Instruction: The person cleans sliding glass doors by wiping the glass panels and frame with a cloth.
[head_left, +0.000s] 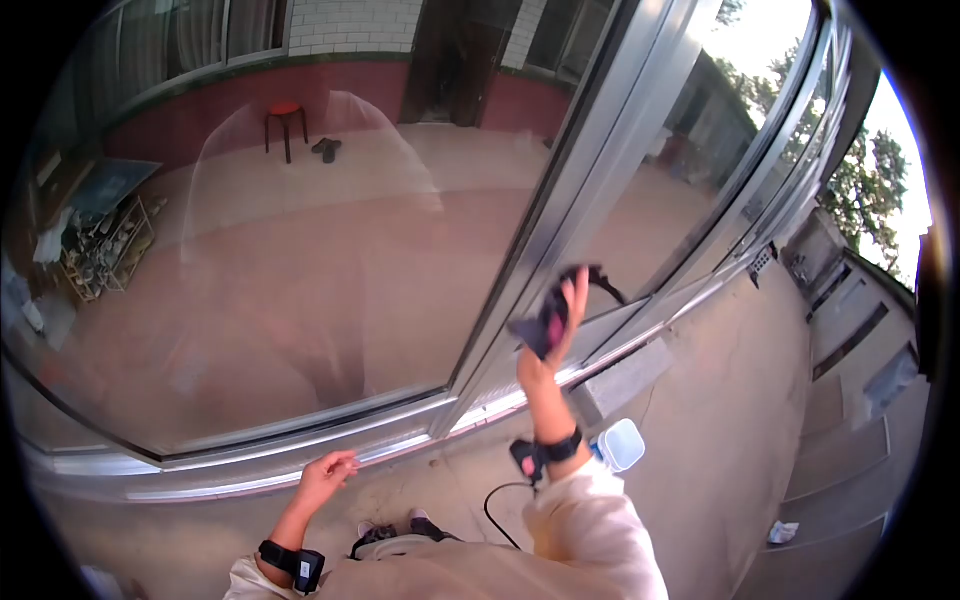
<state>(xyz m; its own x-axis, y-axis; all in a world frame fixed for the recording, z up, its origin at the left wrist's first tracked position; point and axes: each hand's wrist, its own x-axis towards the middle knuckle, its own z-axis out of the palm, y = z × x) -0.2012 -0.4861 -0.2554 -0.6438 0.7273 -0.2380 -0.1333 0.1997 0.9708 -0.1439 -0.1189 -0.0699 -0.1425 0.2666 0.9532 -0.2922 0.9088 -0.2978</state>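
My right hand (568, 318) is raised against the silver window frame (540, 250), closed on a dark cloth (545, 322) with a pinkish patch. Part of the cloth hangs loose beyond the fingers. Lower down, my left hand (330, 474) hovers in front of the bottom rail, its fingers curled, and I cannot make out anything in them. A large glass pane (330, 260) with faint curved streaks fills the view to the left. Both wrists carry black strapped devices.
A pale blue-white container (620, 445) stands on the ground beside my right forearm, near a grey block (625, 380). Through the glass show a red stool (285, 109), shoes and a rack (110, 250). A low wall structure runs along the right.
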